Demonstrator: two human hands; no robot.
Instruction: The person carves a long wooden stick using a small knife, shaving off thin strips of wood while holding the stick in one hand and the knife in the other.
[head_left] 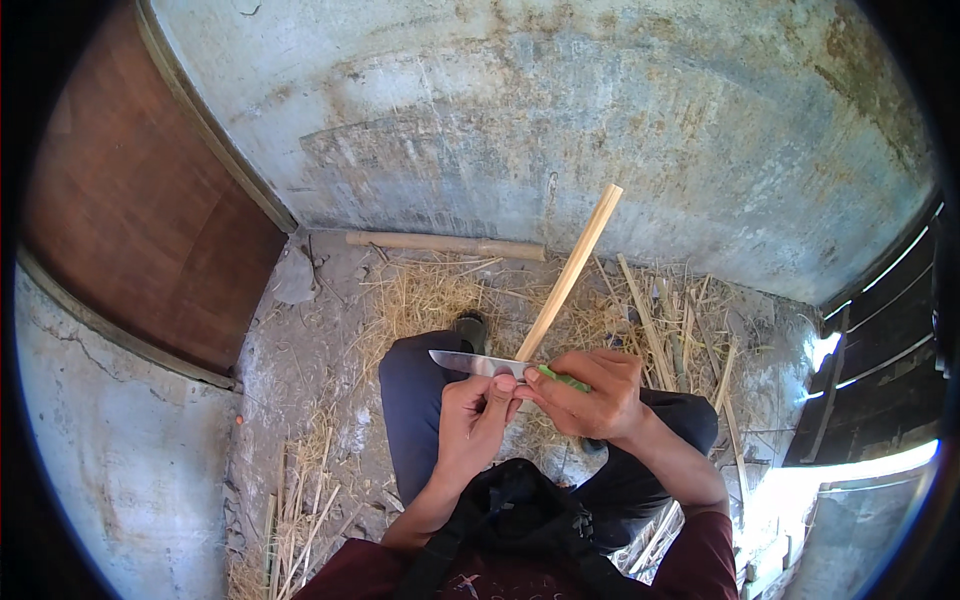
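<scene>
The knife blade (455,362) gleams silver, its handle (564,378) bright green. The wooden strip (572,272) is honey-yellow, streaked lengthwise with darker lines. The person's trousers (412,405) are dark navy, the shirt (705,560) maroon, the straps (440,553) black. The wall (500,110) is pale blue-grey — blotched and streaked with rusty brown — and the door (150,200) a warm reddish brown. The straw (405,305) shows golden, the pole (440,243) tan, the floor (275,350) grey with whitish patches.

No text is legible; the pale print (468,583) on the maroon shirt (345,573) is too small.
</scene>
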